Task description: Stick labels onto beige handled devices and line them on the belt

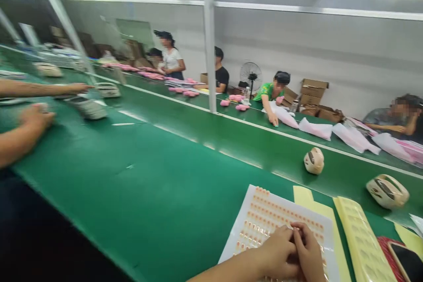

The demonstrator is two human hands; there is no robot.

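My left hand (279,253) and my right hand (308,249) meet over a white sheet (231,240) covered with rows of small orange stickers. The fingers of both hands are curled, and their tips come together in a pinch. Whatever is between the fingertips, if anything, is too small or hidden to make out. Beside the sheet on the right lie a flat yellow backing paper (302,194) and a yellow strip (358,233) with clear raised shapes.
Cream handled devices (313,161) (388,191) sit on the green conveyor belt (251,141). A phone (408,257) lies at the lower right. At left, a co-worker's hands (36,119) reach over the bench. A white post (209,44) stands mid-view; several people work across the line.
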